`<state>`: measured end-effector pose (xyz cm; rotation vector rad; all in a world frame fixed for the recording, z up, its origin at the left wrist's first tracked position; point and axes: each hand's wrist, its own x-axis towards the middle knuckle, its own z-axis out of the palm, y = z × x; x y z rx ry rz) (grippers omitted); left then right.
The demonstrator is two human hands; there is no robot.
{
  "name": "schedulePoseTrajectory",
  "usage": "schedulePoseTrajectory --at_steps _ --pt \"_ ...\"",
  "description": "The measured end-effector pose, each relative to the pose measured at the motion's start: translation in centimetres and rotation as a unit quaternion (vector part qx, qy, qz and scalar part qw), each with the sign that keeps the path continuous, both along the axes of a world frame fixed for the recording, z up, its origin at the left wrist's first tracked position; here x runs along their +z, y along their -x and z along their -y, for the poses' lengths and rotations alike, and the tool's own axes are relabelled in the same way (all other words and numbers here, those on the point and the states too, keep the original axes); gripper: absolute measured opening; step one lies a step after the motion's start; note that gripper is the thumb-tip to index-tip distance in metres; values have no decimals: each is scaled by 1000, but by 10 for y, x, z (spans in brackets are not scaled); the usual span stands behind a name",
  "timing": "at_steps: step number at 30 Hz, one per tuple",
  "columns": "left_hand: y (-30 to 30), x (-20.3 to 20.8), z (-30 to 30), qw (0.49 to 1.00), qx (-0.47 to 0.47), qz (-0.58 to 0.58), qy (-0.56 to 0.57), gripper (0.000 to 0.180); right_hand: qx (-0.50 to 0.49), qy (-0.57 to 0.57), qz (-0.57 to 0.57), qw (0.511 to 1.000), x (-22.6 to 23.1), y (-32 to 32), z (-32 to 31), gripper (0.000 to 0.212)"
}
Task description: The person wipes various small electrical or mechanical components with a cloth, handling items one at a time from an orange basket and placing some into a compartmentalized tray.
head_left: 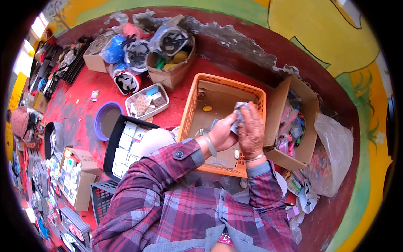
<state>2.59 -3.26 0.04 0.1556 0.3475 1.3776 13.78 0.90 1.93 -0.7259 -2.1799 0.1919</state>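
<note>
Both my hands meet above the right side of an orange plastic basket (191, 103). Between them is a crumpled grey-and-white cloth or wrapper (240, 107); its exact kind is unclear. My left hand (222, 133) has its fingers closed on it from the left. My right hand (252, 132) presses against it from the other side, fingers together and pointing away from me. Inside the basket, cardboard lines the bottom, with a small yellow oval piece (207, 108) on it. A small yellow-and-white item (236, 154) lies near the basket's front, below my hands.
Right of the basket stands an open cardboard box (312, 105) of mixed small goods, beside a clear plastic bag (333, 147). To the left are a white tray (157, 110), a purple basin (98, 122) and a black bin (111, 153) of white boxes. Bagged helmets (172, 40) sit behind.
</note>
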Motion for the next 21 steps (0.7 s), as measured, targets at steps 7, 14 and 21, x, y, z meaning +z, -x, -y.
schedulePoseTrajectory --at_steps 7,14,21 --pt "17 19 19 999 -35 -10 -24 49 -104 230 -151 956 -24 -39 -37 29" --pt "112 62 74 964 212 86 -137 60 7 435 -270 859 -16 -68 13 32" --pt "273 -1 248 861 503 -45 -64 56 -7 537 -263 801 -51 -102 59 34"
